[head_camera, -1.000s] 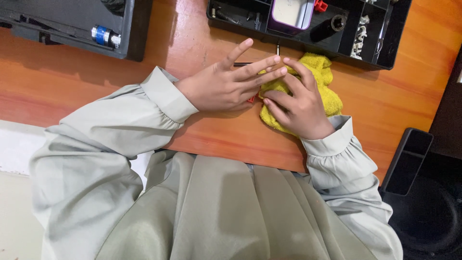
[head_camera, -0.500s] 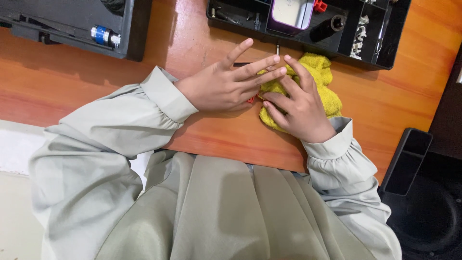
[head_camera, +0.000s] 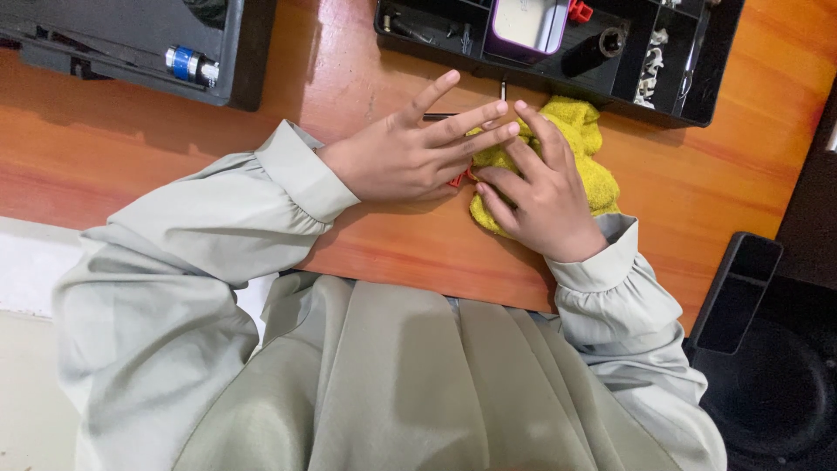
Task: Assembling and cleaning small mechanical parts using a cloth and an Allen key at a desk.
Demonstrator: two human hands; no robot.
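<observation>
My left hand (head_camera: 410, 157) lies flat on the orange wooden table (head_camera: 349, 78), fingers spread and pointing right, its fingertips resting on a yellow cloth (head_camera: 588, 144). My right hand (head_camera: 536, 192) presses down on that cloth with its fingers apart. A small red object (head_camera: 459, 179) peeks out between the two hands, mostly hidden. A thin dark metal tool (head_camera: 436, 116) lies on the table just beyond my left fingers. Both sleeves are pale grey-green.
A black compartment tray (head_camera: 697, 96) at the back holds a purple-rimmed tin (head_camera: 532, 22), a black cylinder (head_camera: 593, 52) and small parts. Another black case (head_camera: 248, 61) at the back left holds a blue-and-silver cylinder (head_camera: 190, 64). A black speaker (head_camera: 776, 384) stands at the right.
</observation>
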